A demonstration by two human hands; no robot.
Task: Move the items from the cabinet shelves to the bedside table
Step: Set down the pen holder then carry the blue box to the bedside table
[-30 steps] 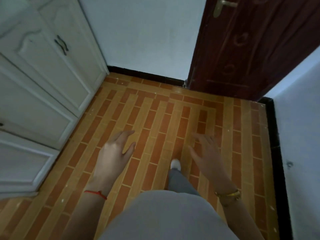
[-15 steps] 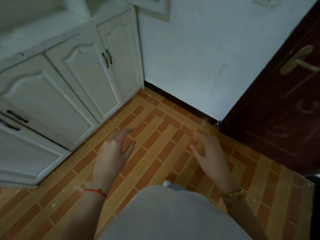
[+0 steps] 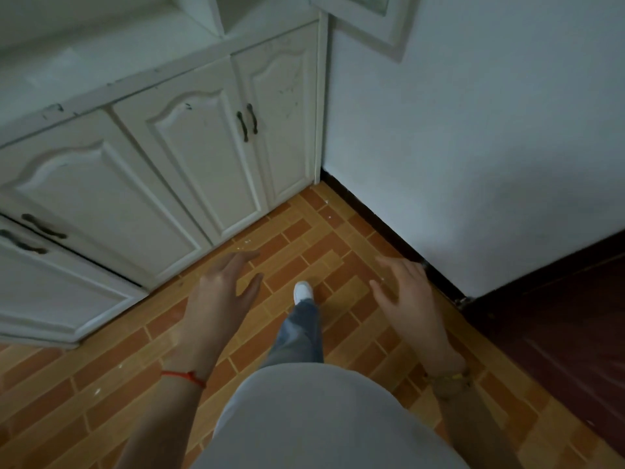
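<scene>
Cabinet (image 3: 176, 157) fills the left, lower doors closed, its shelves only partly in frame at the top edge, with no items showing. Our left hand (image 3: 220, 292) hangs relaxed and empty over the tiled floor (image 3: 101, 384); our right hand (image 3: 406, 296) likewise, fingers loosely spread. The bedside table is out of sight. We risk knocking the open upper door (image 3: 368, 25) jutting overhead when reaching up.

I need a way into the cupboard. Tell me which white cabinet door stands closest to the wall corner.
The narrow arched cabinet door at the far right of the row, hard against the white wall. Its dark handle pairs with its wider neighbour's handle; the other doors sit further left.
</scene>
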